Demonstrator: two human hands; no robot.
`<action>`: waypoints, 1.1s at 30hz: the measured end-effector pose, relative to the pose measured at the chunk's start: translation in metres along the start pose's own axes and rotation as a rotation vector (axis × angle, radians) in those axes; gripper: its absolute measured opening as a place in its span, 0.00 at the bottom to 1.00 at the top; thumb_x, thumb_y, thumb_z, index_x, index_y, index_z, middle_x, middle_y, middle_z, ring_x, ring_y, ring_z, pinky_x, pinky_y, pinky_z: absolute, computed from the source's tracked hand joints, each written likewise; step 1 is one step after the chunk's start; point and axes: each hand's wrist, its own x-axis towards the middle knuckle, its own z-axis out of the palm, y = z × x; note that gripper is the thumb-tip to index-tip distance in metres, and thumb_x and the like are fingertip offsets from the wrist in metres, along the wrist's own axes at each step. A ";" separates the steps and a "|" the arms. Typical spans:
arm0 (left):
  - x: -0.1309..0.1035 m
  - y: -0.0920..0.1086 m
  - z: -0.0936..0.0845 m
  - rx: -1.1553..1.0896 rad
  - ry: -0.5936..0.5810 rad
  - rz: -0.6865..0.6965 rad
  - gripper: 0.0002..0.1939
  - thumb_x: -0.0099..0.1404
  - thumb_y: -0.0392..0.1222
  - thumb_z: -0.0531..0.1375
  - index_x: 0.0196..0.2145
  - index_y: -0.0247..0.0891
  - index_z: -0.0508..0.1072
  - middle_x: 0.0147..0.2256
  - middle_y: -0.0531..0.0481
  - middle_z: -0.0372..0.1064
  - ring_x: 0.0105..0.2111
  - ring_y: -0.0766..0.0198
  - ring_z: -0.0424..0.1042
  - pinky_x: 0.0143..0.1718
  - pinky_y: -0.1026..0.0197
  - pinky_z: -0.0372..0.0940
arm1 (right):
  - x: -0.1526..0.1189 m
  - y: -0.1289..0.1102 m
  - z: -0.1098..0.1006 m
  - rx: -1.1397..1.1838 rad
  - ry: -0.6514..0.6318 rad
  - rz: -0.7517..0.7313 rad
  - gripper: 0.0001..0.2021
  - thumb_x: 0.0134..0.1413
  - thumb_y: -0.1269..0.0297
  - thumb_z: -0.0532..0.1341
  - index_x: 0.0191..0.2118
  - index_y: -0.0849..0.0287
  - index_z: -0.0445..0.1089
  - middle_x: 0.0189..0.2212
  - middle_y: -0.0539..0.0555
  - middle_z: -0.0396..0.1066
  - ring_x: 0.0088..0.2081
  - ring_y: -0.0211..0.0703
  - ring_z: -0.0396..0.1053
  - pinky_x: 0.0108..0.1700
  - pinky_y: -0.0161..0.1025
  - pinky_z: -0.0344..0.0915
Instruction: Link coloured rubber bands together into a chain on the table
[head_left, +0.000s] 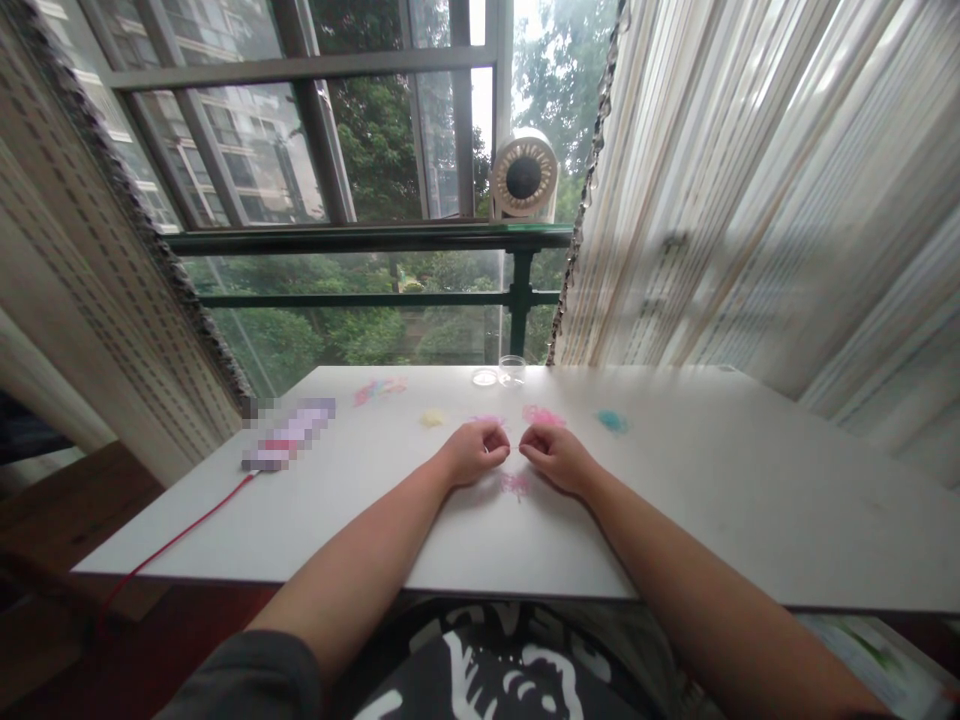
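My left hand (478, 452) and my right hand (553, 457) face each other just above the white table (337, 510), fingertips pinched and a narrow gap between them. Whatever they hold, if anything, is too small to make out. Below the gap lies a loose pink pile (514, 485) of thin strands or loops, perhaps small elastic bands. Behind my left hand a purple pile (487, 421) partly shows, and behind my right hand is a brighter pink pile (543, 414). A yellow pile (432, 419) sits to the left, a teal pile (612, 421) to the right.
At the table's back edge stand a clear round container (512, 371) and a clear lid (484, 377). A multicoloured pile (380, 390) lies back left. A blurred-out device (289, 435) with a red cable (187, 527) is on the left. Beyond is a window with a white fan (525, 175).
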 end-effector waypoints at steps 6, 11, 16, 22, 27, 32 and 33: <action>0.000 -0.001 0.000 -0.013 0.004 -0.016 0.08 0.53 0.40 0.56 0.26 0.32 0.70 0.21 0.54 0.63 0.21 0.72 0.59 0.23 0.69 0.55 | 0.000 0.001 0.000 -0.019 0.006 -0.010 0.05 0.45 0.67 0.56 0.26 0.62 0.66 0.17 0.46 0.59 0.20 0.31 0.54 0.22 0.30 0.50; 0.001 -0.002 0.001 -0.027 0.000 -0.009 0.07 0.53 0.39 0.55 0.26 0.32 0.69 0.21 0.54 0.62 0.21 0.73 0.58 0.23 0.69 0.55 | 0.000 0.001 0.000 -0.019 0.008 -0.005 0.05 0.45 0.67 0.55 0.26 0.62 0.66 0.17 0.45 0.58 0.20 0.31 0.54 0.22 0.30 0.49; 0.001 -0.002 0.001 -0.012 0.001 -0.012 0.08 0.53 0.40 0.56 0.27 0.32 0.70 0.21 0.54 0.62 0.21 0.72 0.58 0.23 0.69 0.55 | 0.000 0.001 0.000 -0.024 0.006 0.001 0.05 0.45 0.67 0.55 0.26 0.62 0.66 0.16 0.45 0.58 0.20 0.31 0.54 0.22 0.30 0.50; 0.000 0.002 -0.001 -0.041 -0.008 -0.018 0.08 0.53 0.40 0.56 0.27 0.32 0.70 0.21 0.54 0.62 0.21 0.72 0.58 0.22 0.69 0.55 | 0.000 0.001 -0.001 -0.029 0.023 0.000 0.05 0.45 0.67 0.55 0.26 0.62 0.66 0.16 0.45 0.58 0.20 0.32 0.54 0.23 0.30 0.50; 0.000 0.003 -0.001 -0.037 0.003 -0.026 0.09 0.53 0.41 0.56 0.27 0.32 0.70 0.21 0.54 0.62 0.21 0.72 0.58 0.22 0.69 0.54 | 0.000 0.000 0.000 -0.045 0.032 -0.002 0.05 0.44 0.67 0.55 0.26 0.62 0.66 0.16 0.46 0.59 0.20 0.32 0.55 0.23 0.30 0.51; 0.001 -0.001 -0.001 -0.042 0.018 -0.019 0.09 0.53 0.41 0.56 0.28 0.32 0.70 0.22 0.53 0.63 0.22 0.72 0.58 0.23 0.69 0.55 | 0.004 0.011 -0.010 -0.131 0.095 0.002 0.06 0.45 0.67 0.55 0.26 0.61 0.68 0.18 0.47 0.63 0.21 0.33 0.58 0.24 0.31 0.53; 0.001 -0.002 -0.001 -0.045 0.023 -0.019 0.08 0.53 0.41 0.56 0.28 0.32 0.70 0.22 0.53 0.63 0.22 0.72 0.58 0.23 0.69 0.55 | 0.006 0.016 -0.015 -0.179 0.137 0.017 0.06 0.44 0.67 0.55 0.26 0.61 0.68 0.19 0.48 0.65 0.22 0.34 0.59 0.26 0.31 0.54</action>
